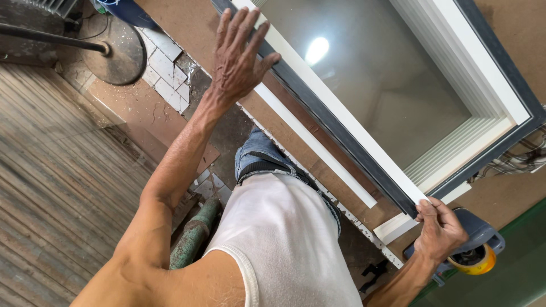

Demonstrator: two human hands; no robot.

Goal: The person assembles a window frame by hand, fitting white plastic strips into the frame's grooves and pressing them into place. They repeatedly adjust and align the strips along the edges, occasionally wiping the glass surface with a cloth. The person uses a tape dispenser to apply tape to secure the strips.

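Pressing flat w/ fingers spread, left hand point(239, 57) lies on the grey edge of a white-framed glass panel point(398, 96) on the brown board point(193, 23); right hand point(441, 230) pinches the panel's near corner, fingers closed on a white trim strip point(318, 148), yellow tape measure point(475, 258) just beside

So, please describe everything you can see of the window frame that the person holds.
The window frame looks like dark grey metal outside with white stepped profiles inside, around a glass pane that reflects a lamp. It lies flat and askew on a brown board. The left hand presses flat on its long edge; the right hand pinches a white strip at the near corner. Another loose white strip lies alongside.
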